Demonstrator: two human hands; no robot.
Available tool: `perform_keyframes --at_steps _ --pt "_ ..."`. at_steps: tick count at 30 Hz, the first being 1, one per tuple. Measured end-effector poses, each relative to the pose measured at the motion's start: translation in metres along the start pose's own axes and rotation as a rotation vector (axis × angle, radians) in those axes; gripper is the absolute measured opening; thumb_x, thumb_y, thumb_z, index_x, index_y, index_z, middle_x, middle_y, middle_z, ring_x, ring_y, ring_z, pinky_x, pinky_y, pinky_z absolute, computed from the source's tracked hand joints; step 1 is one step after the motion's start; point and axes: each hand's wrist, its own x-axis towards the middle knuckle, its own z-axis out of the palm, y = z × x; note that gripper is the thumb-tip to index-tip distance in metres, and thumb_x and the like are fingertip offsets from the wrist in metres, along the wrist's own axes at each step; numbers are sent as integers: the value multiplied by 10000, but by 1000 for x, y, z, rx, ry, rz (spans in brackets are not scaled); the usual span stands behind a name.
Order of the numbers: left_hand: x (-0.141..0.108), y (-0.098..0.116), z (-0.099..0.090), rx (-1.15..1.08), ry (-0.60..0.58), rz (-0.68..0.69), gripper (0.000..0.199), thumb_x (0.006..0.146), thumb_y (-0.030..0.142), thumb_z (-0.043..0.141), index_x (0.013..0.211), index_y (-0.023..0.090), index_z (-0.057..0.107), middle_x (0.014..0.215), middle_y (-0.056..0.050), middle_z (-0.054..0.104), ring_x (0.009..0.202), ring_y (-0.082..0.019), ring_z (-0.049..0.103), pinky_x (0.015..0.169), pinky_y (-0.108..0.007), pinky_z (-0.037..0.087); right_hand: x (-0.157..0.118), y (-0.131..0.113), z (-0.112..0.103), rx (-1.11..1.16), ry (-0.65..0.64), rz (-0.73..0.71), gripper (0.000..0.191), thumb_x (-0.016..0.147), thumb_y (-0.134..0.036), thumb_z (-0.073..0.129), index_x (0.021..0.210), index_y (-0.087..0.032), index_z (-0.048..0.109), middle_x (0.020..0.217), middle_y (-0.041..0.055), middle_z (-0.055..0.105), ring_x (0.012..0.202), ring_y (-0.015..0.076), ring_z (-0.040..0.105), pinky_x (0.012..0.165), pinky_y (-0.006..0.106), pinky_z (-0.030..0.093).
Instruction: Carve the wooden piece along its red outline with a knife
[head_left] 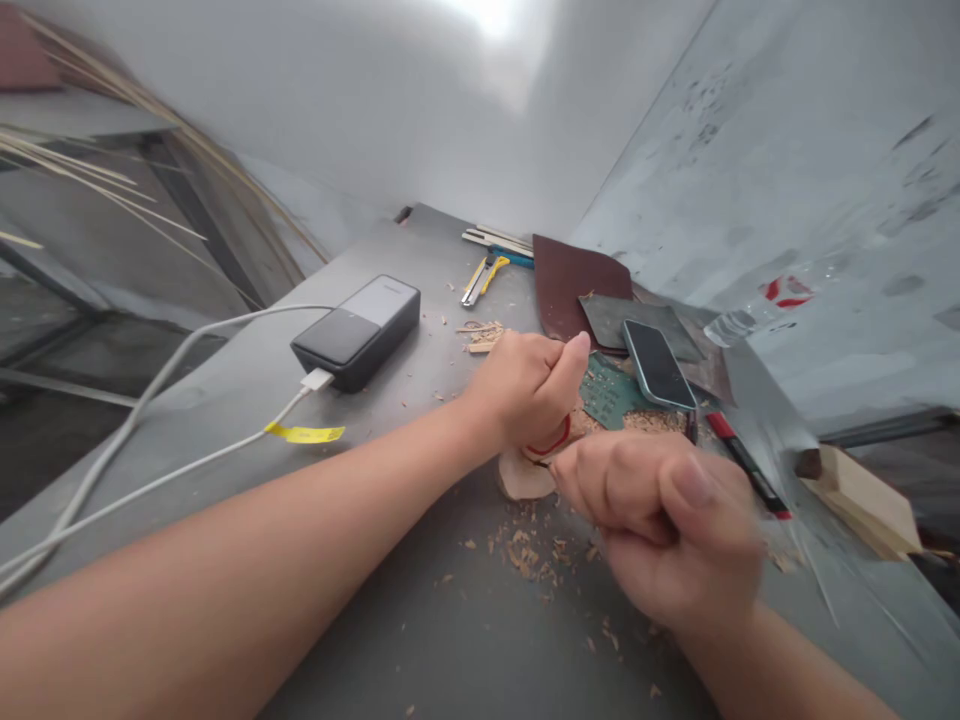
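My left hand [529, 385] is closed in a fist, thumb on top, above the middle of the grey table; what its fingers wrap is hidden. Just beneath it lies a pale, rounded piece of wood [525, 478], with a red curved line or band showing at its upper side. Nearer to me, my right hand [667, 515] is also closed, slightly blurred. A thin dark tip [541, 464] shows between its knuckles and the wood; the rest of that object is out of sight. Wood shavings [529, 555] are scattered around.
A power bank [356, 330] with a white cable [176, 490] lies left. Farther back are a yellow utility knife [484, 278] and brown leather-like sheet [574, 285]. To the right are a phone [658, 365], red-and-black marker [748, 465], plastic bottle [765, 305] and wooden block [859, 500].
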Motion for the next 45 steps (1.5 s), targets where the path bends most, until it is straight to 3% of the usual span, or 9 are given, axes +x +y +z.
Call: perform_keyframes --at_steps 3,7,15,26,31,33,37,41,45 --pt "0 -2 0 6 10 0 598 1017 395 392 457 214 289 423 37 322 438 -94 331 449 -280 211 0 1 0 -8 -24 44 587 1041 -455 461 545 -196 282 477 -35 255 431 116 252 454 316 270" --pt "1 -2 1 30 2 9 594 1021 394 376 465 217 266 423 43 292 431 -96 298 463 -291 207 -3 0 2 -49 56 -53 579 1062 -466 416 574 -195 262 479 -38 250 436 123 292 473 323 314" --pt "1 2 0 51 -18 -19 594 1016 368 368 444 219 306 407 24 373 440 -107 336 476 -290 233 -8 0 4 -108 -10 25 529 1070 -417 404 601 -203 287 509 -36 276 469 134 335 521 325 360" --pt "1 4 -1 65 -29 -41 585 1013 353 366 444 227 324 410 21 397 459 -119 371 505 -299 262 -10 3 4 -37 -36 -6 527 1039 -429 426 583 -199 298 504 -32 259 463 128 267 506 319 260" --pt "4 -4 -1 11 22 -112 566 1009 372 359 466 226 296 456 38 307 471 -115 315 506 -307 222 -7 -9 -12 -50 29 21 492 1044 -389 393 610 -201 257 521 -29 219 478 141 266 516 336 293" --pt "6 -8 -2 -20 33 -155 561 1006 413 367 482 223 304 470 43 267 480 -114 312 516 -303 230 -4 -10 -27 -230 29 -23 460 1071 -332 314 636 -208 231 551 -31 205 497 148 259 532 340 297" --pt "9 -9 -5 -113 97 -257 552 982 494 417 507 218 357 489 46 288 489 -111 306 502 -289 242 8 1 -56 -791 -258 26 433 1050 -292 439 644 -221 306 593 -44 325 537 129 297 559 322 246" --pt "13 -2 -10 -233 188 -391 504 947 462 480 514 207 444 455 50 342 451 -104 327 473 -262 275 13 11 -66 -975 -469 168 335 891 -440 729 749 -195 552 705 -23 577 603 132 451 584 293 275" --pt "15 6 -12 -274 249 -461 490 915 446 524 496 196 483 439 42 400 428 -97 368 460 -243 309 11 14 -62 -1016 -542 247 544 746 -668 797 965 -200 629 955 22 679 810 205 601 676 313 406"
